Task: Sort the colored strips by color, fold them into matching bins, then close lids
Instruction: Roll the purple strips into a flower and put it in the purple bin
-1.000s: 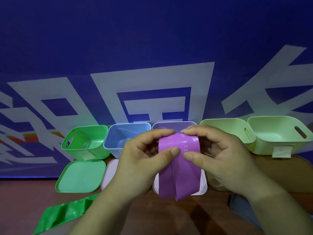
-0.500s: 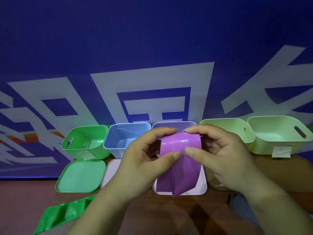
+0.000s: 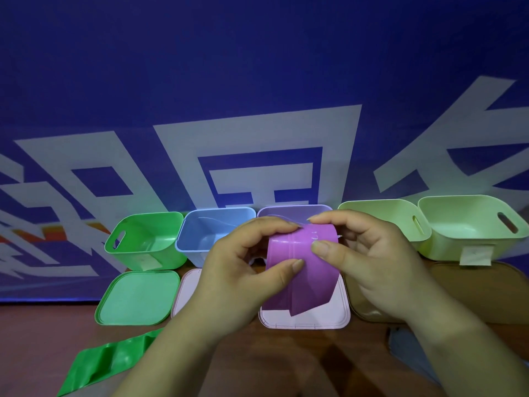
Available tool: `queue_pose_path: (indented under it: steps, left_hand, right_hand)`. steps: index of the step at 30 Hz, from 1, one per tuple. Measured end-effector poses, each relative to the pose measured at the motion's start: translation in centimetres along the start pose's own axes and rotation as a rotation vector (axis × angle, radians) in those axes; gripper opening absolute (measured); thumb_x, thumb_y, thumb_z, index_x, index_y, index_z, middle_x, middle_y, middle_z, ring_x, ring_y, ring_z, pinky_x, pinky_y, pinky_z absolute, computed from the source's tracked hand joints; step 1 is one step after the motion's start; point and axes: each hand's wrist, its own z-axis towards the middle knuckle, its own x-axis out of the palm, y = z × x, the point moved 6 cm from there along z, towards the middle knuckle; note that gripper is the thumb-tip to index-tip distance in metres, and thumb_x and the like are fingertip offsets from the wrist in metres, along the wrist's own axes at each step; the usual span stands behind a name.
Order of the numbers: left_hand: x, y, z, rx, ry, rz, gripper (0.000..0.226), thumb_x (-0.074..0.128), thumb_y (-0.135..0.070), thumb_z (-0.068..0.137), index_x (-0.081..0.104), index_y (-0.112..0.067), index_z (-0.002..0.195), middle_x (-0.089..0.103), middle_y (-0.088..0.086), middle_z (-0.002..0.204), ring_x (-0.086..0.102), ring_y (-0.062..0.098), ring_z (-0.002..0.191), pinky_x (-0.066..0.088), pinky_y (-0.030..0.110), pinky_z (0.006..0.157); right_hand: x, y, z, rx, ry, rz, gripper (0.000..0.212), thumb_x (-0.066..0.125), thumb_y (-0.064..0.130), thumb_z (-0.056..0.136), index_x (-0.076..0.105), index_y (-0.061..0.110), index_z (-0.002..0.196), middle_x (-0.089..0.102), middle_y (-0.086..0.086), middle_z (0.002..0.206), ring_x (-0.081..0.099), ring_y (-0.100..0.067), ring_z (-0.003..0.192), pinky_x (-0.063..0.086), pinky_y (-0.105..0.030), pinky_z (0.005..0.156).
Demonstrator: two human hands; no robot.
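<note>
A purple strip (image 3: pixel 302 267) is bent over in a loop in front of the purple bin (image 3: pixel 294 211). My left hand (image 3: pixel 240 270) pinches its left side between thumb and fingers. My right hand (image 3: pixel 372 262) pinches its upper right part. The strip's loose end hangs over a pink lid (image 3: pixel 335 316). A green strip (image 3: pixel 106 365) lies crumpled on the table at the lower left. A green bin (image 3: pixel 148 239) stands at the left of the row, then a blue bin (image 3: pixel 209 230).
Two pale green bins (image 3: pixel 380 216) (image 3: pixel 469 227) stand at the right. A green lid (image 3: pixel 137 296) and a second pink lid (image 3: pixel 189 287) lie before the left bins. Brown lids (image 3: pixel 486 287) lie at right. A grey-blue strip (image 3: pixel 406 351) shows under my right forearm. A blue banner backs the table.
The hanging tail of the purple strip has become shorter as both hands fold it up. The hands stay in about the same place.
</note>
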Motion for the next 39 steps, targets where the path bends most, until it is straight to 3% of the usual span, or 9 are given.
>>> queue_pose_path:
  steps: [4,11,17,21,25,34,39]
  left_hand:
    - [0.0,0.2,0.0,-0.015,-0.01,-0.017,0.037,0.079,-0.027,0.073,0.07,-0.037,0.107,0.071,-0.002,0.111,0.067,0.029,0.102,0.059,0.033,0.083]
    - [0.1,0.5,0.1,-0.073,-0.052,-0.111,0.036,0.078,-0.027,0.072,0.071,-0.029,0.108,0.072,-0.003,0.107,0.069,0.013,0.093,0.056,0.025,0.076]
    - [0.3,0.8,-0.1,-0.127,-0.076,-0.091,0.039,0.074,-0.033,0.079,0.067,-0.039,0.116,0.07,-0.01,0.113,0.067,0.009,0.096,0.055,0.021,0.076]
    - [0.6,1.0,-0.4,-0.148,-0.052,-0.014,0.04,0.065,-0.038,0.086,0.059,-0.05,0.123,0.064,-0.014,0.122,0.064,0.009,0.107,0.053,0.02,0.082]
    - [0.9,0.7,-0.6,-0.162,-0.021,0.014,0.039,0.058,-0.041,0.088,0.054,-0.056,0.123,0.06,-0.023,0.121,0.061,0.001,0.108,0.048,0.01,0.078]
    - [0.8,0.0,-0.5,-0.113,0.015,0.016,0.045,0.062,-0.035,0.089,0.049,-0.051,0.128,0.059,-0.026,0.115,0.061,0.002,0.105,0.05,0.011,0.078]
    - [0.7,0.0,-0.5,-0.048,0.027,-0.001,0.055,0.072,-0.023,0.085,0.053,-0.046,0.131,0.058,-0.015,0.128,0.059,0.011,0.118,0.053,0.017,0.083]
  right_hand:
    - [-0.1,0.3,0.0,-0.004,0.019,-0.05,0.034,0.078,0.036,0.076,0.07,0.036,0.109,0.074,0.006,0.101,0.072,-0.014,0.09,0.056,-0.028,0.078]
    - [-0.2,0.4,-0.3,-0.084,0.051,-0.06,0.047,0.079,0.024,0.073,0.065,0.038,0.115,0.069,0.006,0.117,0.069,-0.02,0.103,0.055,-0.026,0.082]
    - [-0.1,0.2,-0.4,-0.133,-0.006,-0.138,0.041,0.075,0.038,0.073,0.066,0.041,0.113,0.067,0.006,0.114,0.067,-0.023,0.106,0.056,-0.044,0.09]
    - [0.1,0.0,-0.5,-0.143,-0.019,-0.165,0.04,0.074,0.04,0.075,0.066,0.041,0.114,0.067,0.006,0.113,0.066,-0.026,0.104,0.056,-0.048,0.088]
    - [0.2,0.0,-0.5,-0.144,-0.038,-0.175,0.038,0.073,0.04,0.076,0.066,0.039,0.113,0.068,0.008,0.11,0.068,-0.024,0.1,0.057,-0.046,0.086]
    - [0.1,-0.3,-0.5,-0.105,-0.061,-0.092,0.04,0.078,0.051,0.071,0.069,0.041,0.109,0.072,0.005,0.106,0.07,-0.023,0.097,0.058,-0.045,0.085]
    - [-0.1,-0.4,-0.5,-0.064,-0.055,-0.031,0.034,0.078,0.035,0.074,0.07,0.035,0.107,0.074,0.003,0.101,0.07,-0.019,0.092,0.058,-0.031,0.08]
